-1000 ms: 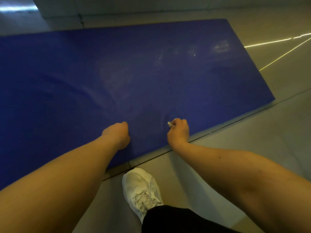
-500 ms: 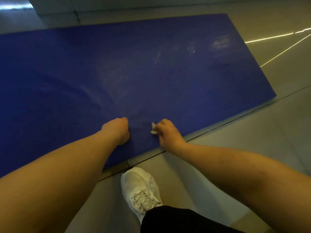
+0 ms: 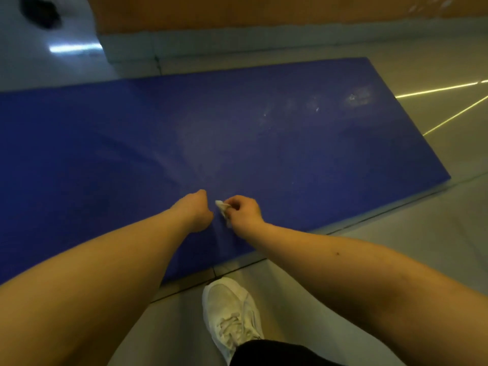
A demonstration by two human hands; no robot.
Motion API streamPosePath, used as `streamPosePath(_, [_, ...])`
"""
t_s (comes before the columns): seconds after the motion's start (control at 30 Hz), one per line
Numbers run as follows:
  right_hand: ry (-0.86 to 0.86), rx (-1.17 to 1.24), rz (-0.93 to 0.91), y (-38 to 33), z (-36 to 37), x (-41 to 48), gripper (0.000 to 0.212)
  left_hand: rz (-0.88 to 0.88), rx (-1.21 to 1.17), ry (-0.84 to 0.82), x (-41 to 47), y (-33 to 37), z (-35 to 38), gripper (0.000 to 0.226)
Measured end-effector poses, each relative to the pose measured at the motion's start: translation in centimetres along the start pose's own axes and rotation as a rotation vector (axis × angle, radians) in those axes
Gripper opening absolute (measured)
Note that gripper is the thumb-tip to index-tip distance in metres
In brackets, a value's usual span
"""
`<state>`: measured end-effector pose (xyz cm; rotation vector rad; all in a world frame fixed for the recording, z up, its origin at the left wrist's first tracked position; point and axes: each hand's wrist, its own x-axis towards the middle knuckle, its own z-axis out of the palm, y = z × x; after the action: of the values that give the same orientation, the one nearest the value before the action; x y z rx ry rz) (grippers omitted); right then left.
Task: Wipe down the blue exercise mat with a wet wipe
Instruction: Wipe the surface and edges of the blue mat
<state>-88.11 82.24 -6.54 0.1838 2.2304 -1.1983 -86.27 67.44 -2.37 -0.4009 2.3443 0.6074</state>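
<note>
Both arms extended over the mat [image 3: 290,154]. The left hand [image 3: 196,210] rested on it, fingers clenched. The right hand [image 3: 245,213], just beside, pinched the wipe [image 3: 222,207].

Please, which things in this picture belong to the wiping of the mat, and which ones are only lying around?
Part of the job:
blue mat
wet wipe, held in the right hand
left hand, resting on the mat

Not part of the job:
white shoe on the floor beside the mat
dark object at the far left, too blurred to identify
</note>
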Motion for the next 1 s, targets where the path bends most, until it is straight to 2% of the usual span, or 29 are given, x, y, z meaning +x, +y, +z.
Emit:
streamPosePath(0.07, [-0.066,0.117,-0.004,-3.1,0.9,0.3,0.005,-0.014,-0.26,0.046,-0.6,0.3,-1.5,0.032])
streamPosePath(0.13, [-0.104,0.215,-0.021,-6.5,1.0,0.7,0.01,-0.001,-0.478,0.122,-1.6,0.4,-4.1,0.035])
streamPosePath(0.2, [-0.11,0.253,-0.059,-10.1,0.1,0.6,0.007,0.029,-0.597,0.175,-2.8,0.2,-7.0,0.047])
streamPosePath(0.23, [-0.102,0.249,-0.085,-12.0,-0.5,0.1,0.006,0.051,-0.602,0.198,-3.7,-0.1,-8.6,0.047])
streamPosePath(0.33, [-0.072,0.117,-0.133,-17.3,-2.3,-0.3,0.011,0.093,-0.46,0.297,-6.5,-0.6,-13.9,0.026])
streamPosePath(0.43, [-0.205,-0.049,-0.187,-23.0,-4.2,-2.5,0.01,0.114,-0.306,0.392,-9.1,-1.4,-18.3,0.014])
streamPosePath(0.53, [-0.291,0.032,-0.19,-27.8,-4.9,-5.5,0.02,0.133,-0.214,0.42,-11.9,-1.6,-21.7,0.015])
streamPosePath(0.63, [-0.299,0.107,-0.094,-30.9,-4.8,-8.5,0.01,0.147,-0.143,0.454,-14.5,-1.2,-24.2,0.014])
streamPosePath(0.77, [-0.323,-0.075,-0.247,-32.9,-5.1,-12.5,0.006,0.165,-0.198,0.482,-18.1,-0.6,-26.2,0.021])
streamPosePath(0.87, [-0.35,-0.172,-0.336,-32.5,-5.9,-14.8,0.047,0.192,-0.286,0.491,-20.4,0.3,-26.5,0.023])
streamPosePath(0.9, [-0.319,-0.195,-0.375,-32.2,-6.3,-15.6,0.05,0.21,-0.31,0.491,-21.0,0.6,-26.3,0.023])
streamPosePath(1.0, [-0.213,-0.168,-0.451,-30.3,-6.9,-16.9,0.028,0.266,-0.345,0.497,-22.4,1.5,-24.8,0.029])
